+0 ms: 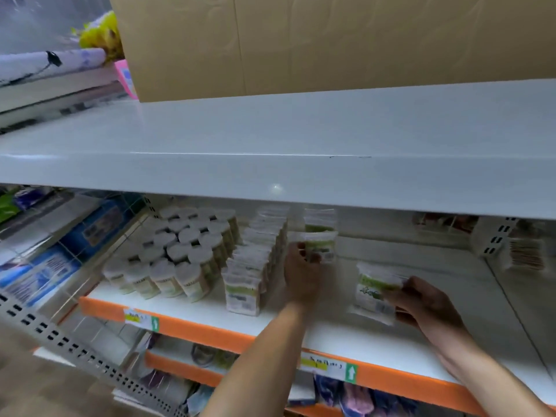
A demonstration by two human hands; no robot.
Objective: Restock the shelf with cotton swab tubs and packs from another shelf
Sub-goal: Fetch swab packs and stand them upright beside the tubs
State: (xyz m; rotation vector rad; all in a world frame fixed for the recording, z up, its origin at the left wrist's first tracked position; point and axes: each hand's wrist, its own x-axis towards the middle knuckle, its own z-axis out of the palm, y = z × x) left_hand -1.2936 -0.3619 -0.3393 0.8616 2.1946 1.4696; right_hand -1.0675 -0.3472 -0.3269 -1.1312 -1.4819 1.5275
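Observation:
On the white shelf with the orange front edge [270, 335], several round cotton swab tubs [180, 254] with white lids stand at the left. Beside them runs a row of flat cotton swab packs [255, 266] standing upright. My left hand [301, 275] reaches deep into the shelf and grips a cotton swab pack [323, 246] just right of that row; another pack stands behind it. My right hand [427, 302] holds a second pack with green print [374, 291] low over the shelf at the right.
A broad white shelf board [270, 152] overhangs above, with a cardboard box [331, 40] on it. Blue packages [60, 260] fill the bay at the left. Wooden-stick items [526, 254] hang at the far right. Lower shelves hold mixed goods [361, 395].

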